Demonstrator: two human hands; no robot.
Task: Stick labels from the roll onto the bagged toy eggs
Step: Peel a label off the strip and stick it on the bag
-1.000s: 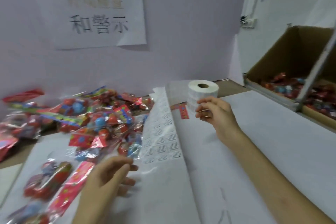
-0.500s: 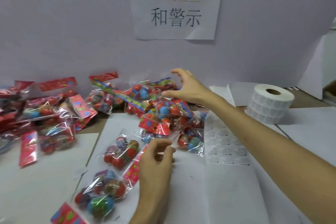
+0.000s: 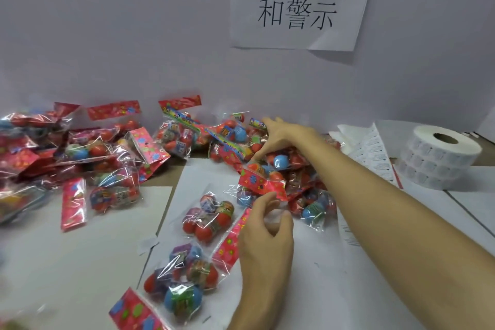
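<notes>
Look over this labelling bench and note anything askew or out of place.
The paper sign on the wall has its lower right corner lifting. A loose label strip lies rumpled beside the label roll.

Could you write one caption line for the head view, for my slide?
Right hand over the pile of bagged toy eggs; label roll stands at right.

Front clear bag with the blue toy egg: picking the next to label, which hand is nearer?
Left: left hand is just right of the clear bag; right hand reaches the pile beyond.
</notes>
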